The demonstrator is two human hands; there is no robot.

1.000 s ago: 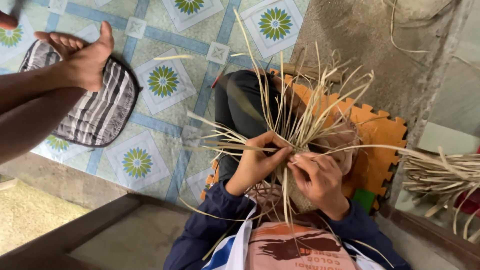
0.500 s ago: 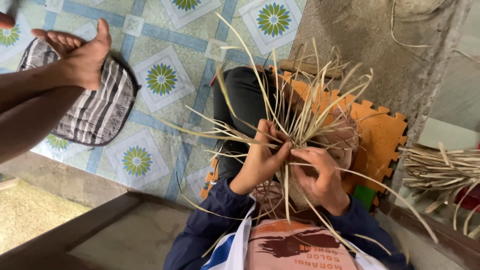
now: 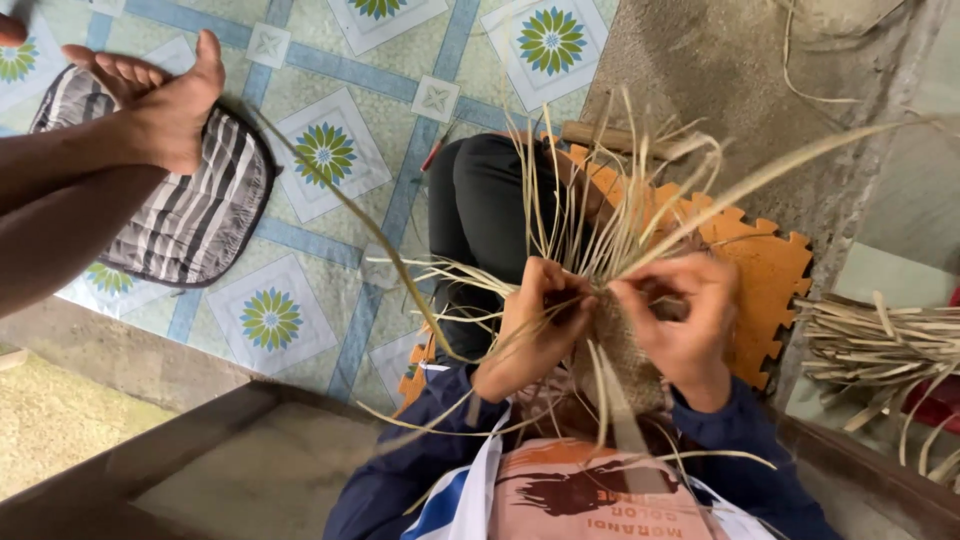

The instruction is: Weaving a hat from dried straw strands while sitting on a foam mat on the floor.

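My left hand [image 3: 530,325] and my right hand [image 3: 685,320] both grip a partly woven piece of dry straw [image 3: 622,350] held over my lap. Long pale straw strips [image 3: 600,215] fan up and outward from the woven part between my hands. One long strip [image 3: 770,175] runs from my right fingers out to the upper right. Another strip [image 3: 350,215] arcs from my left hand toward the upper left. My legs in dark trousers [image 3: 485,210] rest on an orange foam mat [image 3: 765,275].
Another person's leg and bare foot [image 3: 150,105] rest on a striped grey cushion [image 3: 195,215] at the left, on patterned floor tiles [image 3: 330,150]. A bundle of loose straw [image 3: 880,345] lies at the right. A low wooden ledge [image 3: 180,440] crosses the lower left.
My hands have moved slightly apart, and my right hand has drawn one long strip out to the upper right. The fan of strips has shifted. The other person's foot stays put.
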